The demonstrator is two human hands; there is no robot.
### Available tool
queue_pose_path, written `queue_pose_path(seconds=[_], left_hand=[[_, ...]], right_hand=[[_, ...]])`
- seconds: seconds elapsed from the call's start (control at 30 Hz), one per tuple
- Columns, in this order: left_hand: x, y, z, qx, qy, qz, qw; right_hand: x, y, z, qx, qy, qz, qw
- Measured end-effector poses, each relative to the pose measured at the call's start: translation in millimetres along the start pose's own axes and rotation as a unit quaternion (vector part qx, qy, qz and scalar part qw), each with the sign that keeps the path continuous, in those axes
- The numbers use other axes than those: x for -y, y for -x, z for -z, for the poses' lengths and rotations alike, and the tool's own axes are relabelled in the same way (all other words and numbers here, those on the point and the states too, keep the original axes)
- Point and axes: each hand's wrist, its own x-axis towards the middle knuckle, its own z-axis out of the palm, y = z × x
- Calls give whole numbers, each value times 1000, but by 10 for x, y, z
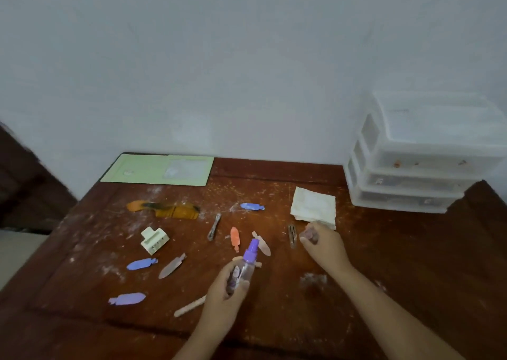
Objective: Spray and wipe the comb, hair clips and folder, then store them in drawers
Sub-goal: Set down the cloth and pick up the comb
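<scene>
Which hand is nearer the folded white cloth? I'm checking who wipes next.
Right. The right hand is at the folded white cloth's near edge; the left hand is lower left, holding the clear purple-capped spray bottle.

amber comb (164, 209), green folder (157, 170), scattered clips (142, 264)

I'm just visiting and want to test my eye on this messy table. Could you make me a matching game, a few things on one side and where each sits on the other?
Things:
1. spray bottle
2. green folder
3. folded cloth
4. drawer unit

Places:
A. far right of the table, against the wall
B. flat at the far left edge, by the wall
C. gripped in the left hand
D. just beyond the right hand

Pairs: 1-C, 2-B, 3-D, 4-A
</scene>
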Motion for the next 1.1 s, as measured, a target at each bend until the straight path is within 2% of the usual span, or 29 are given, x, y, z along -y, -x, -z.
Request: queue_pose_path(seconds=[0.1,0.17,0.33,0.5,0.73,0.83,0.9,0.97,1.03,1.1], left_hand=[[-15,-2,92,-29,0,8,1000],[-29,3,129,-43,-6,-1,999],[75,8,210,-89,-4,22,996],[234,-55,286,-92,-9,85,992],[318,-264,198,-99,-67,58,991],[219,-348,159,-99,-59,45,992],[164,-400,138,-102,-50,31,993],[83,-431,119,-100,-30,3,995],[-17,-452,92,-80,-12,-30,996],[-124,-472,46,-45,2,-56,997]], right_hand=[[157,-337,-147,-31,81,59,994],[251,-582,-244,-39,113,68,990],[277,-1096,-500,-47,157,41,986],[182,-1480,-568,-78,161,0,984],[177,-1698,-583,-40,200,-13,979],[148,-1680,-560,-29,177,-4,984],[189,-1567,-476,-50,152,28,987],[280,-1311,-349,-41,61,80,994],[408,-886,-180,33,-70,94,993],[510,-423,4,122,-169,96,973]])
